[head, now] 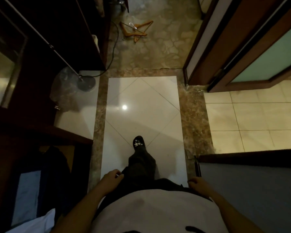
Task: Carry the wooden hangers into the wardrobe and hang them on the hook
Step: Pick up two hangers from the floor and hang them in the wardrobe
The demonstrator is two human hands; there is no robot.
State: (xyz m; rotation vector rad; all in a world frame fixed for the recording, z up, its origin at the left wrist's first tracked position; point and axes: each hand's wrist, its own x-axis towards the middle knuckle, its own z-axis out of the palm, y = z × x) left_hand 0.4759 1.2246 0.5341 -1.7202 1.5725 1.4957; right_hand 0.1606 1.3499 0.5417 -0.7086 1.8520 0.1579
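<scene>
In the head view, both bare hands are seen low in the frame at the person's hips, with nothing held in either. The left hand (112, 176) is loosely curled, its fingers (118, 176) bent narrow against the dark trouser leg; the right hand (197, 182) is likewise curled inward, empty, beside the grey panel at its right. The orange-brown wooden hangers with silver wire hooks (136, 29) are found lying in a loose overlapping pile on the mottled brown stone floor (165, 47), well ahead of both sets of fingers and apart from them. Between the fingers and the hangers, a glossy white tiled floor strip (141, 101) is crossed by one dark shoe with pale star decorations (139, 142). The dark wooden wardrobe (40, 39) is placed ahead and to the left of the left fingers.
</scene>
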